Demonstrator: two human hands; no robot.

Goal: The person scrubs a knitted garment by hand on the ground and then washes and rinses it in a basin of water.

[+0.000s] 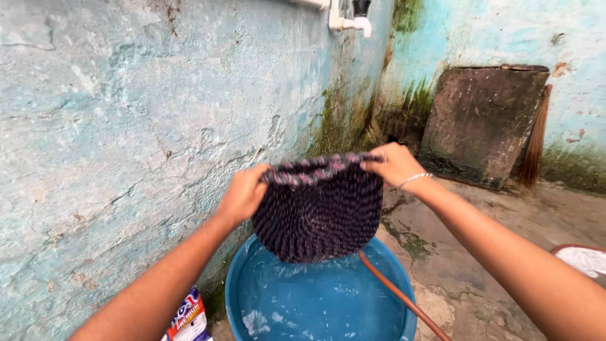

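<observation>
A dark knitted cap [319, 211] with a pink-flecked rim is held up by both hands above a blue basin [404, 278] of soapy water, the left hand [243, 194] closed on one end of the rim and the right hand [394, 165] pinching the other. A brown hose [401, 295] is laid across the basin's edge, and a detergent packet [188, 321] is seen beside it at the foot of a peeling blue wall [126, 126]. A white tap [350, 19] is fixed above, and a stone slab [483, 123] and a broom [536, 139] are leaned against the far wall.

Dark knitted cloth held over blue basin

Left hand [243, 194] and right hand [394, 165] grip the cloth [319, 208] by its top edge; basin [235, 278] holds water; brown hose [404, 297] rests on its rim.
</observation>
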